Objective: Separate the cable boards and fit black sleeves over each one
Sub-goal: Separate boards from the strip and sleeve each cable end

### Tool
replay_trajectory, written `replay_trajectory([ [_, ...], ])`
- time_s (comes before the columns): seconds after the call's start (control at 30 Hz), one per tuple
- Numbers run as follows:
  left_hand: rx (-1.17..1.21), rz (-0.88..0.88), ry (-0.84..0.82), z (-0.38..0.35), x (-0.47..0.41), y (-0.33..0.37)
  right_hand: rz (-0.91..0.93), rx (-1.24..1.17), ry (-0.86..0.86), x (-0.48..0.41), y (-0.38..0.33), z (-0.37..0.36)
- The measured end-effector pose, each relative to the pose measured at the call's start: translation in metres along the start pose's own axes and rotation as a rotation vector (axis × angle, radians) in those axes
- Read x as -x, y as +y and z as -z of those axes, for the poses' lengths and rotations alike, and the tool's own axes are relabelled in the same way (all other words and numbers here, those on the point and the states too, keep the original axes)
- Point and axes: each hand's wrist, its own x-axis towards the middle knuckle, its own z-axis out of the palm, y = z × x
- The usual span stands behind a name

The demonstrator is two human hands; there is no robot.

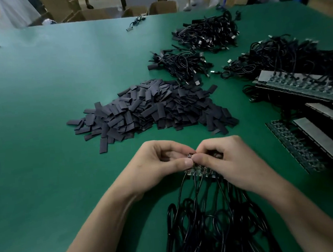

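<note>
Green surface [38, 117]; the person sits at the near edge with both hands low and centre.

Left hand [161, 163] and right hand [232, 162] meet thumb to thumb over a strip of cable boards [199, 172]. The fingers of both hands are curled in tight. The left fingers [185, 162] pinch the strip's left end between thumb and forefinger. The right fingers [204, 159] pinch just beside them, and the two thumbs touch.

The strip runs rightward under the right palm and is mostly hidden; only its lower edge shows below the thumbs. A small dark part sits at the pinch point, too small to identify.

Black cables [211, 223] drop from the strip's lower edge toward the person and bunch in loops between the forearms.

A pile of black sleeves [149, 109] lies beyond the hands, apart from them: short flat pieces, loosely heaped.

Further back on the right are heaps of coiled cables with plugs [207, 30], three of them, near one another.

Along the right edge are board panels [300, 87] with cables attached. One green panel [296, 148] lies near the right hand, not touching it.

Cardboard boxes [162, 7] stand past the far edge.
</note>
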Motion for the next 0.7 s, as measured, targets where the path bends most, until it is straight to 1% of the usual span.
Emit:
replay_trajectory([
  [0.17, 0.108, 0.046, -0.018, -0.0024, -0.0017, 0.0028, 0.009, -0.1, 0.041, 0.0007, 0.0006, -0.0002],
  [0.4, 0.114, 0.075, -0.033, -0.0021, -0.0021, 0.0058, 0.023, -0.172, 0.038, -0.0001, 0.005, -0.0038],
  [0.7, 0.112, 0.114, -0.004, -0.0036, -0.0023, 0.0075, -0.028, -0.185, 0.026, -0.0024, 0.0094, -0.0072],
])
